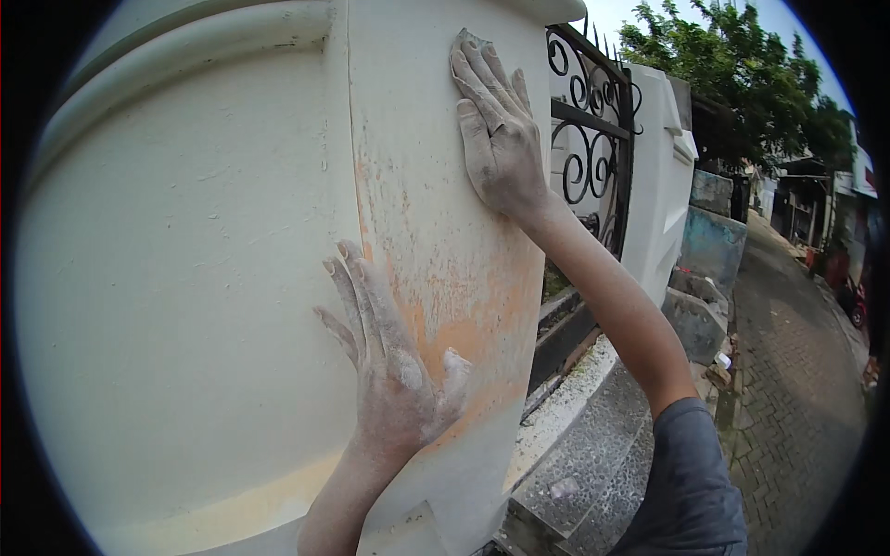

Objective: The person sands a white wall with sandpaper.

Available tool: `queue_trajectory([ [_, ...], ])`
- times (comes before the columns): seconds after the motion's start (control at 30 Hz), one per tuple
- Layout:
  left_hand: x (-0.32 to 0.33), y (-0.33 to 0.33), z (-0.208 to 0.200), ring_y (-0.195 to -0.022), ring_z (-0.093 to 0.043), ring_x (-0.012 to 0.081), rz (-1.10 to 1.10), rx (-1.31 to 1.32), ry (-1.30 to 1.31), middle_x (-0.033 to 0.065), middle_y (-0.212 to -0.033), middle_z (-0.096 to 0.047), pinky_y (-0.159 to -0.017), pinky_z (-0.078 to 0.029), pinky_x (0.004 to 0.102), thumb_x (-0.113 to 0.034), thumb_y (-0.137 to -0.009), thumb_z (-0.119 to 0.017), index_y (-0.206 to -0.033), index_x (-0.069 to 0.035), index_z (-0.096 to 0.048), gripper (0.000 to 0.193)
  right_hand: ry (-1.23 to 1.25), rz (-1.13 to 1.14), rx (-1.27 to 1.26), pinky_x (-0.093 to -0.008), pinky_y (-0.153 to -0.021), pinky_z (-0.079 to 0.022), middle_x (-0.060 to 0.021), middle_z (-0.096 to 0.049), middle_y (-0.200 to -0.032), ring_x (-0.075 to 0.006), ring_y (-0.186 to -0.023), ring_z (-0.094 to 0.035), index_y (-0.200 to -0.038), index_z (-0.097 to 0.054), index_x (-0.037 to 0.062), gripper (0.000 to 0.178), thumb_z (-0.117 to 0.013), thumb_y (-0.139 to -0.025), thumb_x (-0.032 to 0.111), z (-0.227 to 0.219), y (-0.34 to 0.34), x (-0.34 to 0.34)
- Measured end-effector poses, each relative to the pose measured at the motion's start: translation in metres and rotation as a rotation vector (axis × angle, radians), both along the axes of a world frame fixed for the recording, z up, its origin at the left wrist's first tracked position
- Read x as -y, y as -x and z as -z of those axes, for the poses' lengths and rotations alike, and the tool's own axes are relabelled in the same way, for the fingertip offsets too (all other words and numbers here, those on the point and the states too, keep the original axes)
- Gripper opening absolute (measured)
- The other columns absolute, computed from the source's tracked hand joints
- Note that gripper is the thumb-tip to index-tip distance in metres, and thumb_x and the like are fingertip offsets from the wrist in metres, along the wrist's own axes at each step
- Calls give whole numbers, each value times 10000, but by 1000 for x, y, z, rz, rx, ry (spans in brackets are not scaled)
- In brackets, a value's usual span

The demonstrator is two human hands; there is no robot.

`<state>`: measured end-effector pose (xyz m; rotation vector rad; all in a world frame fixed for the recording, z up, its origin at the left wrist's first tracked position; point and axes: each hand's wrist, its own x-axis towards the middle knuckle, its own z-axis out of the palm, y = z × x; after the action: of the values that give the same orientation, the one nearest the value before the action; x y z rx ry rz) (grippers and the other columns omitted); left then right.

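Note:
Both of my hands are coated in pale dust and rest against a white painted pillar (pixel 426 176). High on the pillar, near its right edge, my right hand (pixel 501 139) presses flat with the fingers close together. A thin grey edge, apparently a piece of sandpaper (pixel 464 37), peeks out past its fingertips; the rest is hidden under the hand. Lower and to the left, my left hand (pixel 389 361) holds nothing, its fingers stretched upward and thumb apart. Between the hands, the paint is worn to orange patches (pixel 459 338).
A cream wall panel (pixel 195 296) with raised moulding (pixel 195 60) adjoins the pillar on the left. To the right stand a black scrolled iron gate (pixel 589 120) and speckled stone steps (pixel 584 463). Beyond runs a paved lane (pixel 788 371) with concrete blocks (pixel 709 250) beside it.

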<state>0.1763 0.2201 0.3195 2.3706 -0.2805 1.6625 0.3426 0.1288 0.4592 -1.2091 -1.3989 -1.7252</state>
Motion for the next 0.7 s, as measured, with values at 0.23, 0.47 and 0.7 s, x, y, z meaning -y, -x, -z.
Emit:
queue_trajectory([
  [0.23, -16, 5, -6, -1395, 69, 436, 246, 309, 114, 328, -1486, -1, -1050, 107, 608, -199, -796, -527, -1417, 58, 143, 948, 481, 118, 248, -538, -1147, -37, 9, -459, -1389, -240, -1361, -308, -1250, -569, 196, 411, -550, -858, 318, 117, 13, 0],
  [0.47, -13, 1, -7, -1400, 40, 424, 286, 405, 70, 321, -1489, 14, -1101, 51, 535, -237, -831, -510, -1422, 53, 132, 920, -14, -35, -66, -526, -1119, -126, -126, -389, -1431, -311, -1378, -252, -1355, -435, 45, 444, -426, -930, 174, 7, 15, -9],
  [0.7, -19, 4, -3, -1410, 18, 386, 312, 461, 123, 279, -1507, 9, -1111, 17, 522, -280, -838, -465, -1442, 7, 113, 884, 485, 74, 259, -496, -1158, -80, 84, -453, -1388, -111, -1323, -362, -1256, -545, 289, 352, -509, -906, 268, 100, 13, -9],
])
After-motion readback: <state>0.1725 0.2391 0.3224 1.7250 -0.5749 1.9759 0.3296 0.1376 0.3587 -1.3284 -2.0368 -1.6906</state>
